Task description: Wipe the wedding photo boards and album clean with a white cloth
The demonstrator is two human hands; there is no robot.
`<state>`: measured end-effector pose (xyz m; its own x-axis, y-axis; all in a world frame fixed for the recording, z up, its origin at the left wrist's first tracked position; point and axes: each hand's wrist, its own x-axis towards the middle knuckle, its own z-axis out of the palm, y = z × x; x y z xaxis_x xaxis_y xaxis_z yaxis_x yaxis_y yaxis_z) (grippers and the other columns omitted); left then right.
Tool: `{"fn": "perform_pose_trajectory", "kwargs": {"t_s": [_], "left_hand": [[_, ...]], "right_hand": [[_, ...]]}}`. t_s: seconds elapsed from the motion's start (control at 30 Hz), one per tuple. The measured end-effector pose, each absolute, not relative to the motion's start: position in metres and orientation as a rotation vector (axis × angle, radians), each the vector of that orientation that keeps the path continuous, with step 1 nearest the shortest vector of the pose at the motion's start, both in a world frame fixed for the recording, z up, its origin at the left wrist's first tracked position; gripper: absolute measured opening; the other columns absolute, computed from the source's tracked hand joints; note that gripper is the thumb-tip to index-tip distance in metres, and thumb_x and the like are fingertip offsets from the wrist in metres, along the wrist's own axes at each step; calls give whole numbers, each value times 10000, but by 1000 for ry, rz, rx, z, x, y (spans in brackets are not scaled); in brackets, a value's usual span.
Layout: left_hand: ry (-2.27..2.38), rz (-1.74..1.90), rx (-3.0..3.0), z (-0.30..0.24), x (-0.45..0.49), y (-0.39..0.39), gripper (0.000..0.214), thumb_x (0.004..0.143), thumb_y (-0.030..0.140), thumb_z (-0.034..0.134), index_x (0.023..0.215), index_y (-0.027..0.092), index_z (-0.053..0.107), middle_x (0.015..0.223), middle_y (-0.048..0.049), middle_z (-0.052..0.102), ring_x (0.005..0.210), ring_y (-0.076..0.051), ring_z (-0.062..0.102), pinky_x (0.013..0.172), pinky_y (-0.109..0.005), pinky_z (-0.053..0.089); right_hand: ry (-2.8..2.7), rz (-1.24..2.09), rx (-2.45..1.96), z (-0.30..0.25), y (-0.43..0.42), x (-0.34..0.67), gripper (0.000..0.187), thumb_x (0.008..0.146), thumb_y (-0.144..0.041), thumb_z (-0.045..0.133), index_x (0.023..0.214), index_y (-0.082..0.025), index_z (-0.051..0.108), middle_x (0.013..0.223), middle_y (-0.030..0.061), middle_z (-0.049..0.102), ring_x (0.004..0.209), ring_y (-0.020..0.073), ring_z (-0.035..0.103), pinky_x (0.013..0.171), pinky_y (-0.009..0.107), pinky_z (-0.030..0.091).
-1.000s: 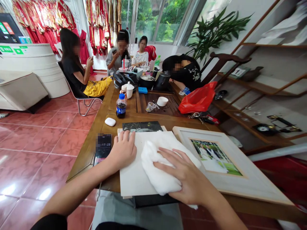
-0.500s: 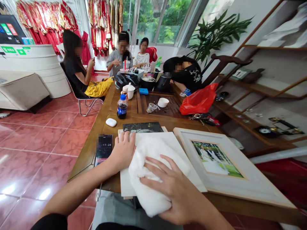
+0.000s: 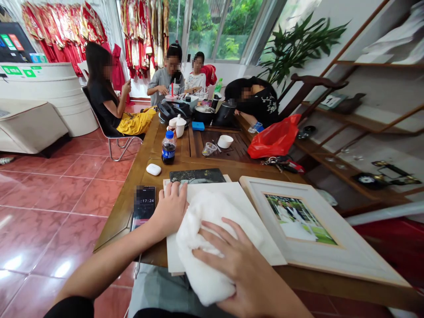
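A soft white wad of cotton batting (image 3: 202, 278) lies over a flat white board (image 3: 261, 240) at the near edge of the table, its lower end hanging past that edge. My right hand (image 3: 235, 265) grips the wad from the right, fingers spread and sunk into it, the thumb partly hidden at its lower side. At the board's upper left, my left hand (image 3: 170, 210) rests with fingers stretched out, touching the board beside the wad. Behind the board lies a dark picture panel (image 3: 198, 176).
A framed wedding photo (image 3: 298, 218) lies to the right. Left are a phone (image 3: 144, 207), a white earbud case (image 3: 153, 169) and a cola bottle (image 3: 168, 148). Farther off are a white bowl (image 3: 225, 141), a red plastic bag (image 3: 274, 137) and several people around the table.
My right hand and the wad have shifted slightly down and left, and the wad's lower end hangs a little lower. My left hand stays put.
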<state>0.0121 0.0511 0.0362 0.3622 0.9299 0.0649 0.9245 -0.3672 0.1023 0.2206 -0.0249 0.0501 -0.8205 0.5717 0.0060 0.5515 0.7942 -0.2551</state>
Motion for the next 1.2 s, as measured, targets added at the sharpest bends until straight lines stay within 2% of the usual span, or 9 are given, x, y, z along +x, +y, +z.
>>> {"fn": "perform_pose_trajectory", "kwargs": {"t_s": [0.13, 0.27, 0.47, 0.63, 0.97, 1.2], "left_hand": [[1777, 137, 2535, 35, 13, 54, 508, 1008, 228, 389, 1502, 112, 371, 1463, -198, 456, 1335, -351, 436, 1028, -492, 432], [1782, 166, 2534, 34, 13, 55, 499, 1003, 227, 398, 1493, 132, 381, 1458, -197, 462, 1341, -345, 434, 1010, -493, 446], [1738, 221, 2527, 34, 13, 52, 517, 991, 226, 366, 1487, 83, 388, 1431, -209, 464, 1309, -362, 433, 1018, -511, 421], [1748, 240, 2511, 34, 13, 52, 524, 981, 218, 344, 1487, 85, 388, 1436, -208, 461, 1315, -359, 420, 1018, -512, 414], [1732, 264, 2525, 32, 13, 53, 514, 977, 225, 336, 1469, 93, 400, 1415, -216, 466, 1300, -357, 427, 994, -513, 415], [1759, 253, 2497, 32, 14, 52, 512, 983, 231, 342, 1470, 83, 401, 1414, -224, 467, 1303, -358, 435, 991, -514, 422]], "right_hand": [[-2940, 496, -782, 54, -29, 205, 791, 668, -492, 664, 1424, -327, 499, 1524, 127, 482, 1414, 430, 369, 1120, 715, 98], [-2941, 446, -765, 53, -31, 206, 804, 660, -498, 683, 1424, -320, 504, 1509, 131, 500, 1392, 427, 399, 1125, 704, 116], [-2762, 2, -959, 40, -23, 238, 641, 717, -396, 673, 1336, -250, 595, 1410, 185, 575, 1336, 402, 469, 1087, 633, 226], [-2598, -255, -1069, 23, -8, 269, 592, 774, -388, 646, 1331, -191, 619, 1378, 223, 576, 1267, 394, 520, 1023, 569, 342], [-2568, -234, -1298, 20, 33, 276, 549, 925, -430, 516, 1429, -213, 546, 1437, 199, 546, 1288, 358, 516, 1010, 555, 411], [-2593, -262, -1292, 19, 37, 278, 544, 942, -411, 514, 1444, -204, 527, 1454, 210, 538, 1352, 359, 484, 1039, 583, 397]]}}
